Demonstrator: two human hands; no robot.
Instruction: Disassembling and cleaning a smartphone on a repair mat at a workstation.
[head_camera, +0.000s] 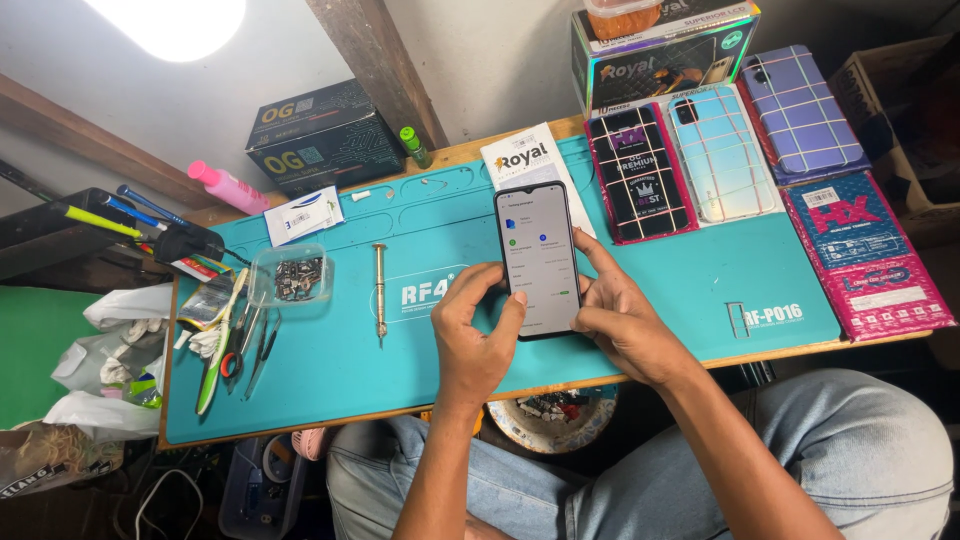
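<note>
Overhead, teal mat (420, 380), wooden bench (560, 128), white wall (500, 50)

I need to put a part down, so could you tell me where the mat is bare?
Bare: the mat right of the phone, and its front left, between screwdriver and tweezers. Crowded: the left edge and the boxes at back right.

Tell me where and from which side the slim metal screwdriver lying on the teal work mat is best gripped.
Grip the slim metal screwdriver at mid-shaft, pinching across it from left and right, coming down from above. It lies flat and runs lengthwise away from the person on the teal work mat, with bare mat on both sides. The left hand, now on the lit black smartphone, is nearest.
</note>
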